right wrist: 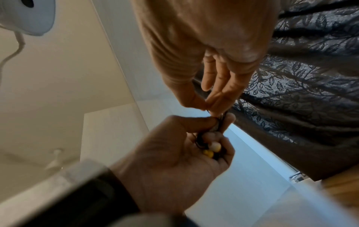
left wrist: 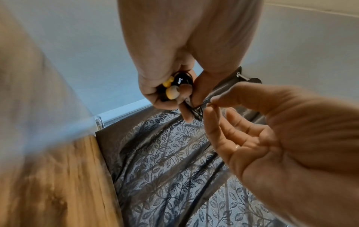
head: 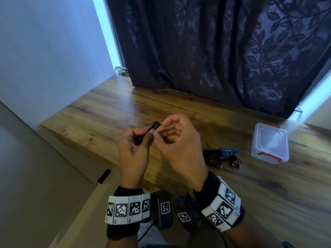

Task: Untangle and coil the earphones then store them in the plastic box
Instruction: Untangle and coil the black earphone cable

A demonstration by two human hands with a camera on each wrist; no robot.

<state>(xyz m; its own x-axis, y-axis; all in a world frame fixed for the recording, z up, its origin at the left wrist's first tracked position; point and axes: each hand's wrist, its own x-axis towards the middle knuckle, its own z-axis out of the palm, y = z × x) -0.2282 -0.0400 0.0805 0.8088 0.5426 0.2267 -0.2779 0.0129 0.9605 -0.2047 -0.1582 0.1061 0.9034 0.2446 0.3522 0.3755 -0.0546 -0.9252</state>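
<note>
Head view: left hand (head: 133, 151) grips coiled earphones (head: 155, 126); right hand (head: 176, 140) pinches the cord's end. Coiling looks nearly done; next, the box (head: 269, 145) at 3 o'clock needs opening.

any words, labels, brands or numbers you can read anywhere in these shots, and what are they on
No readable words, brands or numbers in any view.
Left wrist band: black-and-white square code markers, plus a tiny mark under each, too small to read.
Right wrist band: the same kind of markers, no text.
Plastic box: no label visible on its lid or red clips.
Earphones in the left hand: glossy black with yellow tips, no marking visible.
</note>
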